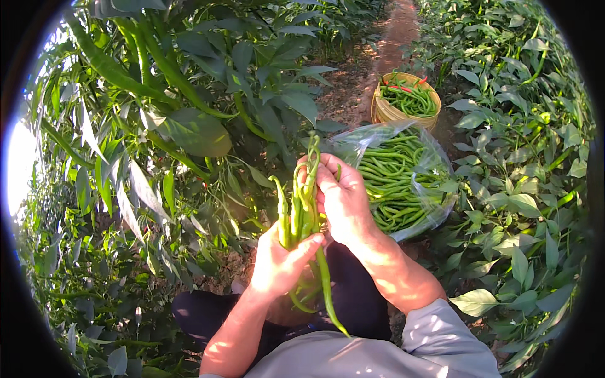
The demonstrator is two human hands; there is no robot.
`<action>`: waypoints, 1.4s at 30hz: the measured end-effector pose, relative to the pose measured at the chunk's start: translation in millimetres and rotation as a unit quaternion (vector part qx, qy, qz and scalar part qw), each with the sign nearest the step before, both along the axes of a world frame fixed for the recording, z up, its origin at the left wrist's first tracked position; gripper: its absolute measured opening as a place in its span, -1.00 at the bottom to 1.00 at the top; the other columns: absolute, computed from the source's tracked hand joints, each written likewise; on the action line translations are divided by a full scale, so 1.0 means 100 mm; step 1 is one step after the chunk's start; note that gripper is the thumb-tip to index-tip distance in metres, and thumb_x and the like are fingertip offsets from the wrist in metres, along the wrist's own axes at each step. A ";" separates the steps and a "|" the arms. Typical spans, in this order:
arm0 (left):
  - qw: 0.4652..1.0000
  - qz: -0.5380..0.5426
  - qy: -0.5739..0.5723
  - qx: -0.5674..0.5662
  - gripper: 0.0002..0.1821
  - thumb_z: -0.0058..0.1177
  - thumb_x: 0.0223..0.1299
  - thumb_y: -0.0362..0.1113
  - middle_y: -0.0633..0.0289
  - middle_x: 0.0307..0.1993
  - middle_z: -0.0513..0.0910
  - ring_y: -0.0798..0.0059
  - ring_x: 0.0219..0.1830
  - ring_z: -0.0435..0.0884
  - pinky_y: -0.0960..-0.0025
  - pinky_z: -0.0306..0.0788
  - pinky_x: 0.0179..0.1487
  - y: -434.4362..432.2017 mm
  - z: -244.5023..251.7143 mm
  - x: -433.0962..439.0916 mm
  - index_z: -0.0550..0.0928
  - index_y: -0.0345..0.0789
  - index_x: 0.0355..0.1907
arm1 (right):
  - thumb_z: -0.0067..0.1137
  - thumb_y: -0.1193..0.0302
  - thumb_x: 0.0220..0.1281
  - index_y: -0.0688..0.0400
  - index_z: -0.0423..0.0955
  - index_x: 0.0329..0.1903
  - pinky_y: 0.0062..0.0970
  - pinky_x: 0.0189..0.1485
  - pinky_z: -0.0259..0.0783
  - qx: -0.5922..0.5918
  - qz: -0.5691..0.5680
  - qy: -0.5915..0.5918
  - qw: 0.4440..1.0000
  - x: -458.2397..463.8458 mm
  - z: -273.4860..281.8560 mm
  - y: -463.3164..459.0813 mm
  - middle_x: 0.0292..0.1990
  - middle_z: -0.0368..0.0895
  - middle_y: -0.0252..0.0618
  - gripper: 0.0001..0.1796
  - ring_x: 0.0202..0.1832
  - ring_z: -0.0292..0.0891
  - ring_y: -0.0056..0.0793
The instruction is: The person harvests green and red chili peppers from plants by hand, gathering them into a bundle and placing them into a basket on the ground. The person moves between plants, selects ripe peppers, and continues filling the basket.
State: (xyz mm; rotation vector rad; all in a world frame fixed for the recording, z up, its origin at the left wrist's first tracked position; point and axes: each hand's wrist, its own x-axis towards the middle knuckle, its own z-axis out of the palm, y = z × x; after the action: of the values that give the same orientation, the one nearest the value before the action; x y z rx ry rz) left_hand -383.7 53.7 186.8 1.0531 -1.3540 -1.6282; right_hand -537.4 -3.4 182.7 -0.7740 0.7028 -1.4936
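My left hand (283, 260) is closed around the middle of a bunch of long green chili peppers (302, 217). Their stem ends point up and away from me, and one long pepper hangs below toward my lap. At the upper end of the bunch, my right hand (345, 198) has thumb and fingers around the stems. Just beyond the right hand lies a clear plastic bag (432, 208), spread open and full of green peppers (397, 175) laid mostly lengthwise.
Behind the bag stands a yellowish bucket (385, 111) of green peppers with several red ones. Pepper plants (198, 61) crowd in on the left, with long peppers hanging from them. More plants (515, 198) line the right. A dirt path (399, 28) runs ahead.
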 end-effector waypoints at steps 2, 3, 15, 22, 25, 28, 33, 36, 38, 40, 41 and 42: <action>0.999 0.025 -0.039 -0.003 -0.72 0.28 0.39 -0.34 0.32 -0.26 0.73 0.65 -0.26 0.64 0.49 0.54 -0.13 0.00 -0.07 0.01 0.61 -0.38 0.07 | -0.02 0.26 0.68 0.20 0.57 0.13 -0.66 -0.34 0.50 0.050 0.011 0.054 0.997 -0.12 -0.04 0.02 -0.24 0.64 -0.45 -0.70 -0.37 0.50 -0.76; 0.999 0.014 -0.041 0.010 -0.75 0.29 0.40 -0.32 0.32 -0.27 0.73 0.64 -0.26 0.64 0.49 0.54 -0.11 -0.02 -0.11 0.05 0.61 -0.37 0.02 | -0.06 0.14 0.69 0.19 0.58 0.16 -0.67 -0.46 0.34 0.035 0.016 0.110 0.993 -0.29 -0.12 -0.03 -0.24 0.65 -0.43 -0.59 -0.45 0.36 -0.78; 0.994 0.066 -0.033 0.083 -0.64 0.29 0.40 -0.12 0.23 -0.42 0.64 0.52 -0.50 0.57 0.45 0.48 -0.41 -0.11 -0.38 0.42 0.60 -0.42 -0.11 | -0.12 -0.14 0.61 0.32 0.65 -0.27 -0.35 -0.32 0.50 -0.016 -0.436 0.539 0.721 -3.07 0.33 -1.31 -0.54 0.67 -0.22 -0.27 -0.49 0.62 -0.42; 0.988 0.047 -0.066 0.131 -0.84 0.25 0.38 -0.35 0.44 -0.32 0.68 0.70 -0.35 0.53 0.51 0.42 -0.28 -0.30 -0.21 0.28 0.70 -0.35 -0.07 | 0.11 -0.05 0.56 0.28 0.63 -0.25 -0.53 -0.54 0.47 -0.018 -0.550 0.460 0.697 -4.38 0.08 -2.05 -0.51 0.65 -0.30 -0.43 -0.61 0.54 -0.58; 0.984 0.048 -0.087 0.147 -0.88 0.18 0.44 -0.34 0.47 -0.33 0.62 0.70 -0.36 0.48 0.50 0.36 -0.28 -0.41 -0.22 0.16 0.67 -0.31 -0.08 | 0.11 0.00 0.56 0.25 0.65 -0.24 -0.51 -0.49 0.47 0.010 -0.530 0.516 0.673 -4.80 -0.29 -2.35 -0.50 0.65 -0.32 -0.48 -0.57 0.54 -0.59; 0.982 0.049 -0.092 0.157 -0.89 0.20 0.42 -0.36 0.40 -0.30 0.67 0.65 -0.34 0.56 0.49 0.43 -0.26 -0.54 -0.27 0.08 0.67 -0.32 -0.09 | 0.14 0.04 0.55 0.24 0.66 -0.23 -0.40 -0.44 0.51 -0.005 -0.464 0.532 0.708 -5.14 -0.75 -2.52 -0.52 0.66 -0.30 -0.52 -0.53 0.54 -0.57; 0.973 0.067 -0.131 0.176 -0.89 0.21 0.41 -0.32 0.39 -0.40 0.65 0.64 -0.43 0.54 0.49 0.39 -0.36 -0.62 -0.36 0.05 0.69 -0.32 -0.18 | 0.13 0.06 0.52 0.27 0.67 -0.24 -0.35 -0.36 0.57 0.205 -0.372 0.597 0.681 -5.30 -1.39 -2.67 -0.43 0.75 -0.20 -0.52 -0.49 0.64 -0.41; 0.962 0.067 -0.152 0.215 -0.82 0.20 0.41 -0.25 0.32 -0.39 0.66 0.54 -0.39 0.60 0.43 0.46 -0.31 -0.71 -0.28 -0.03 0.68 -0.33 -0.17 | 0.15 0.01 0.46 0.23 0.72 -0.18 -0.23 -0.20 0.60 0.225 -0.348 0.610 0.675 -5.55 -1.58 -2.72 -0.34 0.80 -0.08 -0.51 -0.38 0.74 -0.25; 0.979 0.078 -0.087 0.165 -0.51 0.44 0.22 -0.03 0.13 -0.49 0.64 0.42 -0.51 0.59 0.39 0.45 -0.42 -0.69 -0.51 -0.03 0.55 -0.42 -0.22 | 0.22 -0.10 0.35 0.22 0.72 -0.04 -0.14 0.06 0.58 0.268 -0.327 0.670 0.610 -5.69 -1.59 -2.75 -0.13 0.81 0.04 -0.42 -0.07 0.77 -0.08; 0.976 0.070 -0.100 0.179 -0.62 0.36 0.33 -0.10 0.21 -0.39 0.69 0.48 -0.35 0.64 0.40 0.49 -0.22 -0.60 -0.48 0.09 0.65 -0.44 -0.27 | 0.31 -0.19 0.22 0.21 0.63 0.19 -0.11 0.29 0.47 0.316 -0.290 0.721 0.545 -5.31 -1.48 -2.78 0.15 0.70 0.11 -0.24 0.24 0.61 0.02; 0.975 0.072 -0.091 0.188 -0.60 0.37 0.32 -0.08 0.21 -0.40 0.69 0.48 -0.36 0.64 0.40 0.49 -0.24 -0.59 -0.46 0.08 0.65 -0.43 -0.27 | 0.42 -0.17 0.12 0.21 0.48 0.38 -0.09 0.35 0.44 0.318 -0.329 0.707 0.538 -5.26 -1.46 -2.67 0.29 0.59 0.13 -0.08 0.33 0.54 0.03; 0.973 0.083 -0.085 0.197 -0.59 0.38 0.30 -0.06 0.21 -0.41 0.68 0.47 -0.38 0.64 0.39 0.50 -0.26 -0.54 -0.44 0.10 0.64 -0.43 -0.28 | 0.51 -0.08 0.06 0.21 0.41 0.43 -0.06 0.43 0.36 0.307 -0.331 0.708 0.544 -5.07 -1.38 -2.58 0.38 0.48 0.14 -0.02 0.40 0.44 0.07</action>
State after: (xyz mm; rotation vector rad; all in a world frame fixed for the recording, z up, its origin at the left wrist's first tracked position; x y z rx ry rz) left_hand -373.3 -0.1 142.4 1.5261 -1.0333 -1.7521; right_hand -1044.3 -261.1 44.8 -1.1016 2.8445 -0.7012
